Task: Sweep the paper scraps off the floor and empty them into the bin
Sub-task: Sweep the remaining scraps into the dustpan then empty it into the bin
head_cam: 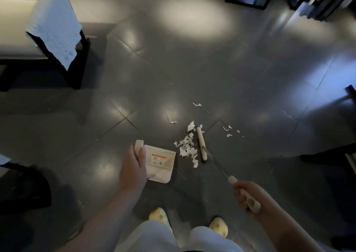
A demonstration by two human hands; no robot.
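Right hand (248, 196) curling round the broom handle (245, 193); left hand (134, 165) gripping the dustpan (160, 162), which is sitting on the floor (221, 68) holding no scraps; main scrap pile (187, 149) lying between pan lip and broom head (201, 143); strays (229, 131) lying beyond, risking being missed or scattering under a brisk stroke; bin not appearing in view

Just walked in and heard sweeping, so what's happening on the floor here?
A person is sweeping up. The left hand holds a dustpan on the tiled floor; the right hand grips a broom beside a pile of paper scraps. The pile lies between broom and pan, not yet in it; loose bits lie farther right.
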